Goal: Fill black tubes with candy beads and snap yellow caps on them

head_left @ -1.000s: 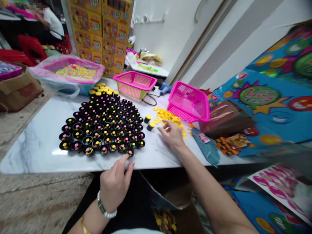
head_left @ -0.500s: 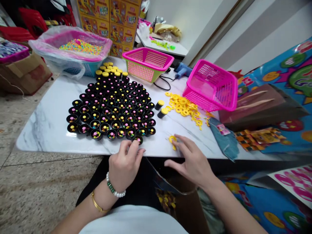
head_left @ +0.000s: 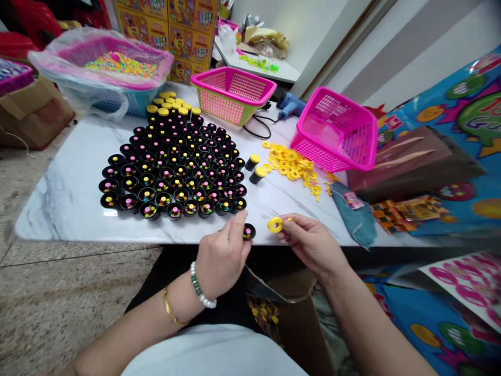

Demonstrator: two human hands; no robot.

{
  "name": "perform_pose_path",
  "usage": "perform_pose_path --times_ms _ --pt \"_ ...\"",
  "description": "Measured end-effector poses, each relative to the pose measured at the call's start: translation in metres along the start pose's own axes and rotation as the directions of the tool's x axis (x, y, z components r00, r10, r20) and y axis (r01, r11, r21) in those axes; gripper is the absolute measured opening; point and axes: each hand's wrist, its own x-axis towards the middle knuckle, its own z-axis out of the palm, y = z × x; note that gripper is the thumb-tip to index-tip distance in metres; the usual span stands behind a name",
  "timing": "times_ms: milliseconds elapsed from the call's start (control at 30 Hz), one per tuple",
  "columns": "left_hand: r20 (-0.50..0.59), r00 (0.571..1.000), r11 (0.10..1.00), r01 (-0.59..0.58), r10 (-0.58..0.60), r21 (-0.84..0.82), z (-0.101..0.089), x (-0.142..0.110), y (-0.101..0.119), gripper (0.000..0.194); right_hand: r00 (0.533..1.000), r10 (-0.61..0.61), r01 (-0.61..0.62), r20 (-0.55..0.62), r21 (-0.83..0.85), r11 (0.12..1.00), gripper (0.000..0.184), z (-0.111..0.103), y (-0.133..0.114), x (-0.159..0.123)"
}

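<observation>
My left hand [head_left: 224, 256], with a bead bracelet and a gold bangle at the wrist, is closed on a small black cup [head_left: 248, 232] near the front table edge. Just to the right, my right hand [head_left: 309, 243] pinches a yellow ring-shaped piece [head_left: 275, 225] by its narrow end, the ring facing the cup with a gap between. Many black cups [head_left: 180, 194] holding coloured balls and a pink or yellow peg stand packed on the left half of the table. Two yellow-capped black cups [head_left: 258, 175] stand apart, beside a pile of yellow ring pieces [head_left: 288, 162].
A bag-lined basket of coloured balls [head_left: 121, 65] stands back left, near more yellow-capped cups [head_left: 157, 112]. Behind are a pink-and-green basket [head_left: 223, 107], a blue corded tool [head_left: 291, 106] and a pink basket [head_left: 334, 149]. An open cardboard box [head_left: 301, 324] sits below the table edge.
My left hand has taken the black cup from the front of the group and moved right. My right hand has closed on the yellow ring piece and lifted it.
</observation>
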Motion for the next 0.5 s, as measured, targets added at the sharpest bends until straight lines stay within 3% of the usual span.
perform_pose_path --times_ms 67,167,333,500 --pt "0.092 0.996 0.999 0.001 0.003 -0.043 0.010 0.008 0.005 0.042 0.998 0.061 -0.060 -0.017 0.078 0.995 0.034 -0.009 -0.004 0.003" --pt "0.179 0.983 0.995 0.046 -0.031 -0.085 0.020 0.014 0.010 0.027 0.997 0.074 -0.075 0.038 0.014 0.997 0.032 -0.011 -0.008 0.001" --pt "0.223 0.972 0.989 0.098 -0.072 -0.110 0.021 0.018 0.009 0.016 0.999 0.002 0.006 0.045 -0.174 0.985 0.024 0.007 -0.011 -0.001" --pt "0.252 0.964 0.983 0.120 -0.083 -0.136 0.019 0.020 0.010 0.017 0.998 -0.052 0.045 -0.026 -0.204 0.978 0.025 0.018 -0.012 0.003"
